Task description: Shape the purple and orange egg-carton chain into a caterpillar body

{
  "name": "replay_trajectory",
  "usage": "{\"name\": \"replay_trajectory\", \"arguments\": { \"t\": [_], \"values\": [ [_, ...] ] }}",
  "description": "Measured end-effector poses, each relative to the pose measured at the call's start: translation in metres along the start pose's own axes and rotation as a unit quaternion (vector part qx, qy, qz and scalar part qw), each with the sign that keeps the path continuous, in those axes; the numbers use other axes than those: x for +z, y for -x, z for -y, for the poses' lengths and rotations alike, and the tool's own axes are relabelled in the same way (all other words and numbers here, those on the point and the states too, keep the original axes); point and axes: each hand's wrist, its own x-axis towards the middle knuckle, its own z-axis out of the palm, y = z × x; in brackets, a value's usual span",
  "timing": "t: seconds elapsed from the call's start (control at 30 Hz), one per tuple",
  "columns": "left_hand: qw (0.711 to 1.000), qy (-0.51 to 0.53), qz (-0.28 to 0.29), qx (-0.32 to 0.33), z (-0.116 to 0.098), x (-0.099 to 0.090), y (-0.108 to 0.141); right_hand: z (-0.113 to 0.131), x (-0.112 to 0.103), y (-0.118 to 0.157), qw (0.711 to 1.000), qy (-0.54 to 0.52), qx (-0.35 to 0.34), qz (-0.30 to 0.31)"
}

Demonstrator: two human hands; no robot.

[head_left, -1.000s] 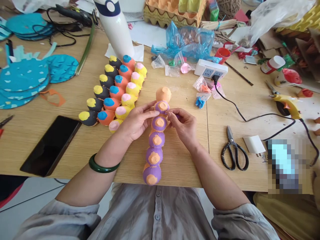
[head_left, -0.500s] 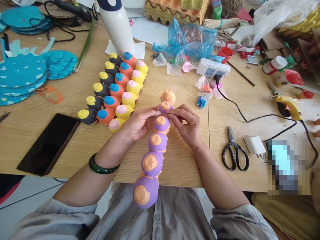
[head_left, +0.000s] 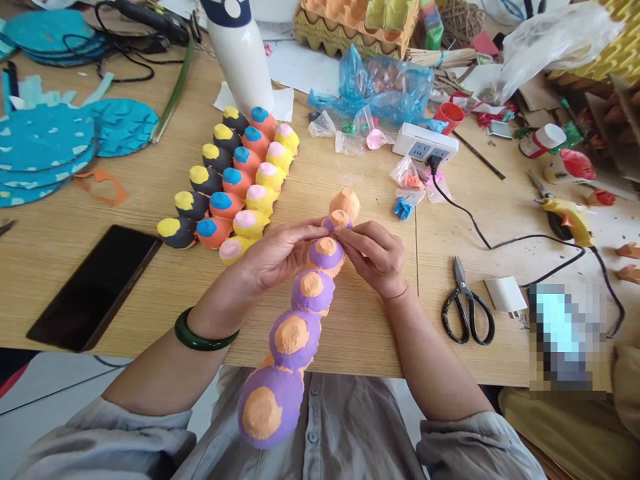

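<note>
A strip of egg-carton cups [head_left: 313, 291] with orange tips points away from my body, its near end above my shirt. Purple clay coats most of its cups; the farthest cup is bare orange. My left hand [head_left: 285, 250] grips the strip from the left near its far end, thumb at the second-farthest cup. From the right, my right hand [head_left: 376, 253] has fingertips pinched against the purple on that same cup. The fingertips of both hands nearly meet there. Three finished strips [head_left: 234, 177] in black, orange and yellow lie side by side to the left.
A black phone [head_left: 95, 287] lies front left, below blue paper discs [head_left: 45, 143]. A white bottle [head_left: 240, 60] stands behind the strips. Rightward are small clay bags [head_left: 407, 175], a power strip [head_left: 425, 142], scissors [head_left: 467, 303], a charger [head_left: 506, 295] and a yellow glue gun [head_left: 570, 217].
The near end of the purple strip has swung left and toward me, so the strip slants more. Its far end has shifted slightly right. Both hands keep their hold at the same cup.
</note>
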Motion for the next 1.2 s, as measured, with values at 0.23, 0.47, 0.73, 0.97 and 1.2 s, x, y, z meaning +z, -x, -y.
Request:
{"name": "replay_trajectory", "arguments": {
  "t": [0.23, 0.47, 0.73, 0.97, 1.2],
  "values": [
    [0.991, 0.115, 0.053, -0.05, -0.005, -0.004, 0.003, -0.007, -0.004, 0.0, 0.997, 0.027, -0.035, 0.056],
    [0.99, 0.107, 0.049, -0.075, 0.002, -0.011, -0.002, 0.003, 0.004, -0.003, 1.0, -0.025, 0.012, 0.007],
    [0.99, 0.119, 0.032, -0.066, 0.005, -0.01, -0.002, 0.019, 0.004, -0.004, 0.992, -0.107, 0.059, -0.029],
    [0.994, 0.078, -0.012, -0.081, -0.005, -0.008, 0.001, 0.03, 0.011, -0.008, 0.925, -0.233, 0.276, -0.118],
    [0.972, 0.174, -0.043, -0.154, -0.024, 0.001, 0.007, 0.03, 0.018, -0.014, 0.768, -0.455, 0.45, -0.017]
  ]
}}
